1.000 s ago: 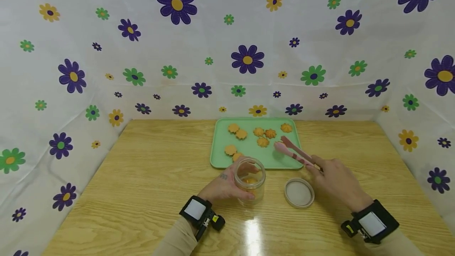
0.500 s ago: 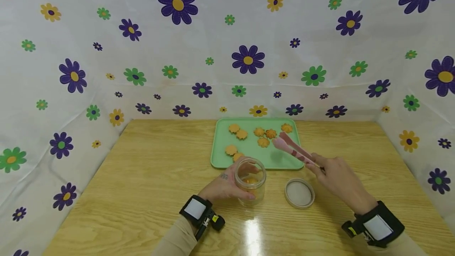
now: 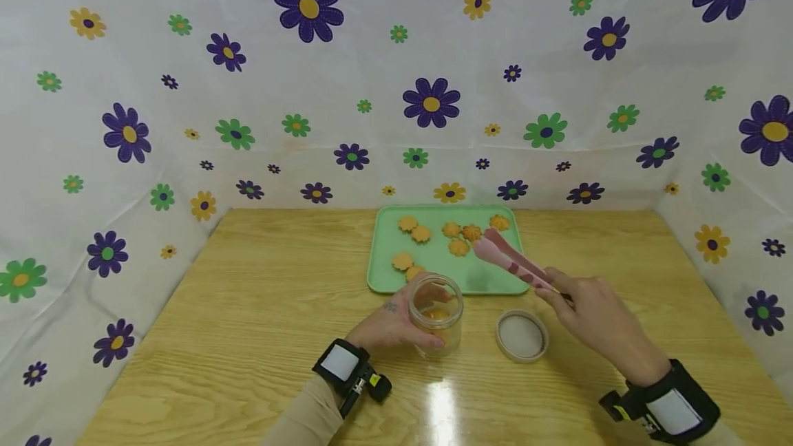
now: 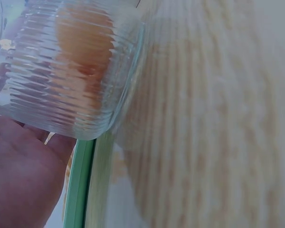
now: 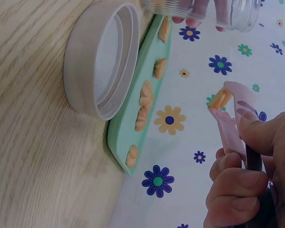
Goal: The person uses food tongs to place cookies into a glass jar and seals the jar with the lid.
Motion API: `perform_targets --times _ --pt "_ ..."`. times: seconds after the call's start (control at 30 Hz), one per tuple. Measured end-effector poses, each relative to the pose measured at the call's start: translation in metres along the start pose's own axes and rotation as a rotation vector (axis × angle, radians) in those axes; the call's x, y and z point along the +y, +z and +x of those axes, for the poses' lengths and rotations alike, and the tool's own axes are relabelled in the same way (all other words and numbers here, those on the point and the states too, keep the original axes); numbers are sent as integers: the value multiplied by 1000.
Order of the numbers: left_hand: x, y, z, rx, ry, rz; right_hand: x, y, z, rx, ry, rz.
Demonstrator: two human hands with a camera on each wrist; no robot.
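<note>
My left hand [image 3: 396, 325] grips a clear glass jar [image 3: 451, 336] just in front of the tray. Through its ribbed wall, the left wrist view shows orange-brown cookies [image 4: 84, 38] at the bottom; how many I cannot tell. With my right hand [image 3: 597, 315] I hold pink tongs [image 3: 511, 260] above the right side of the green tray [image 3: 427, 284]. A cookie [image 5: 221, 99] is pinched between the tong tips in the right wrist view; the head view hides it. Several flower-shaped cookies [image 3: 459, 247] lie on the tray.
A round whitish lid [image 3: 522, 337] lies on the wooden table [image 3: 279, 294] between the jar and my right hand. Behind the tray, a white flowered cloth [image 3: 372, 60] hangs at the table's far edge and along both sides.
The tongs have risen a little off the tray, with the cookie in them. My right hand and wrist have shifted slightly rightward. The left hand and jar stay where they were.
</note>
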State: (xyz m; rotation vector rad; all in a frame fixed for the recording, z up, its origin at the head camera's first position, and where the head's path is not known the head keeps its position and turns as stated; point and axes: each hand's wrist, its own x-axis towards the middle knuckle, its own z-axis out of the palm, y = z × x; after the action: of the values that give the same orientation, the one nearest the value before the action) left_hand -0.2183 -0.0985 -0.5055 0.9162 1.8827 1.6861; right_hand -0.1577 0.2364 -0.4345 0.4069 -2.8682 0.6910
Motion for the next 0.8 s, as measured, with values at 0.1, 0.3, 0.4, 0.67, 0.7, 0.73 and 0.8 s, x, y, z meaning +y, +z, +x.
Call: perform_targets --times 0.1,0.3,0.4,0.67,0.7,0.73,0.8 --pt "-1 0 0 0 5 9 -3 0 -1 -5 -2 8" --pt "0 0 0 1 -1 24 -11 -3 -5 1 -29 43" --pt "0 0 0 2 0 22 -15 -5 -7 18 -74 38" --pt "0 0 -1 4 0 2 -24 -9 -12 27 -158 6" --pt "0 0 -1 4 -1 2 -26 -10 -12 32 -172 4" --pt "0 0 -1 4 -3 -1 -27 -10 -12 38 -185 4" --pt "0 0 -1 3 -9 -8 -30 -11 -12 52 -208 -4"
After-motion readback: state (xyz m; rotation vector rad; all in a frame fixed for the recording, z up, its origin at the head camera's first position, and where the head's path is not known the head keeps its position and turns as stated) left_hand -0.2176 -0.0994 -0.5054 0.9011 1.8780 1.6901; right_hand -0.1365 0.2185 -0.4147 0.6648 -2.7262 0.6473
